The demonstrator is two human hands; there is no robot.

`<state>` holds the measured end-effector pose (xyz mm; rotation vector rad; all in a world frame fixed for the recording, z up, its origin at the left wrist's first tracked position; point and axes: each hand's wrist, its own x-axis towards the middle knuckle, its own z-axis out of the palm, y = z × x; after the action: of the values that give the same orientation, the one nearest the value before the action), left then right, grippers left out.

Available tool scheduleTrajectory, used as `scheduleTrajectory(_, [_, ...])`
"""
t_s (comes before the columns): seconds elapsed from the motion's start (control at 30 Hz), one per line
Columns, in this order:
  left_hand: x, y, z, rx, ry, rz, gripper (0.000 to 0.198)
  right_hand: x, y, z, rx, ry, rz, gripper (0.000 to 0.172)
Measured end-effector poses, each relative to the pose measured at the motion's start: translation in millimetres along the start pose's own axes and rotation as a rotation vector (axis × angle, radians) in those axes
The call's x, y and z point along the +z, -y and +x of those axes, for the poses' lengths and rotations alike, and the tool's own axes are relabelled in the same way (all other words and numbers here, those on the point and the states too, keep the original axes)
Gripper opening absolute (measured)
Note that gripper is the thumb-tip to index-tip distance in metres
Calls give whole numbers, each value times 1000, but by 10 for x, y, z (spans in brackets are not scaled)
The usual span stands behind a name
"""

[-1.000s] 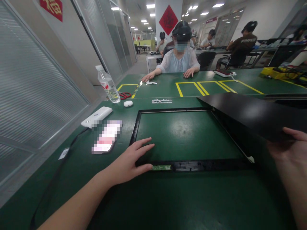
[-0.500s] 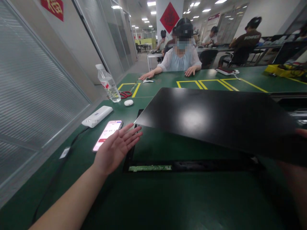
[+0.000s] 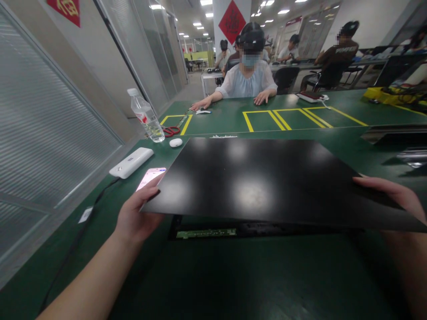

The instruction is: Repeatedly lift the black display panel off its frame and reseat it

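Note:
A large glossy black panel [image 3: 267,182], thin and flat like a screen sheet, is held level above the green table. My left hand [image 3: 140,211] grips its left edge, thumb on top and fingers underneath. At the right edge my right hand [image 3: 396,195] holds it the same way, with its fingers hidden below. Under the panel lies a black frame [image 3: 293,232], mostly covered, with a green circuit strip [image 3: 207,233] along its near side. A lit phone [image 3: 151,176] lies just beyond my left hand, partly hidden by it.
On the left stand a water bottle [image 3: 147,116], a white power bank [image 3: 131,163] with a cable, a white earbud case [image 3: 175,142] and red-handled scissors [image 3: 171,131]. A masked person [image 3: 250,80] sits opposite, hands on the table [image 3: 227,284]. Metal parts [image 3: 413,156] lie at right.
My left hand, open beside the panel before, has closed on its left edge. The panel has shifted left and nearer, now covering more of the frame, and my right hand shows more.

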<state>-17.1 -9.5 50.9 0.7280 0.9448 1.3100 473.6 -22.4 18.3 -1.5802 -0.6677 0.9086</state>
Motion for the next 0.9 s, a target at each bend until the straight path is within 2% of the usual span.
scheduleTrajectory(0.17, [32, -34, -8, 59, -94, -36, 51, 151, 92, -89, 310, 214, 63, 35])
scheduleTrajectory(0.23, [49, -35, -21, 69, -113, -21, 44, 183, 111, -84, 348, 231, 90, 40])
scheduleTrajectory(0.4, [86, -12, -34, 140, -157, 16, 41, 193, 92, 22, 242, 169, 77, 48])
scheduleTrajectory(0.73, [36, 21, -40, 186, -70, 60, 46, 184, 27, 64, 137, 134, -4, 44])
scheduleTrajectory(0.9, [80, 27, -69, 172, -13, 108, 46, 206, 35, 50, 104, 101, -7, 44])
